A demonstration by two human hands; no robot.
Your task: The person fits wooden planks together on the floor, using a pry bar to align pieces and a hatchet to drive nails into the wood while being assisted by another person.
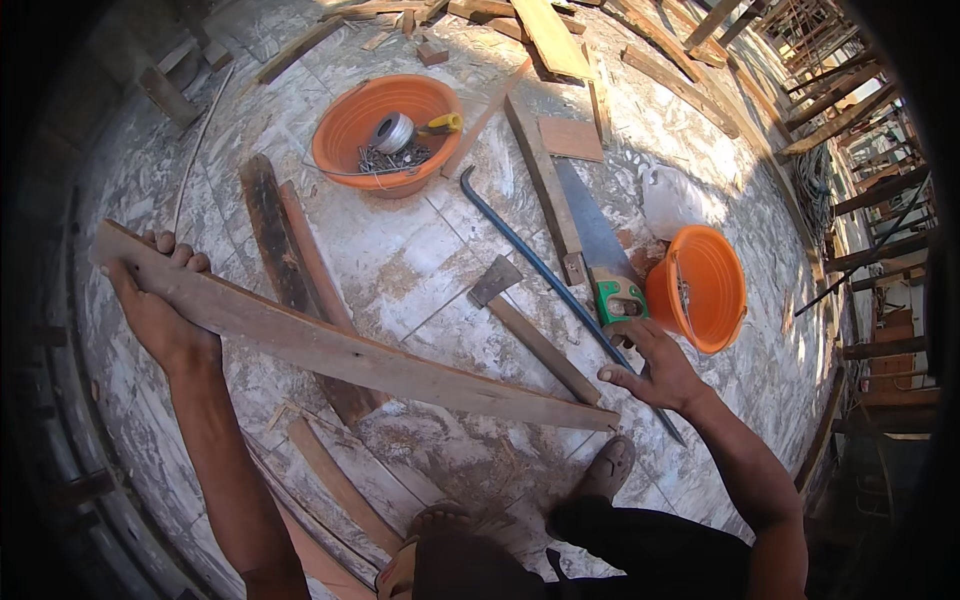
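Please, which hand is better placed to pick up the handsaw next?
Probably the right hand: its fingers are at the green handle. The left hand holds the plank, farther from the handsaw.

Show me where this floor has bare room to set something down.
Bare floor lies between the left orange bucket, the crowbar and the board in the left hand; more lies right of the right orange bucket. It's crowded around the saw, between beam and bucket, right hand nearby.
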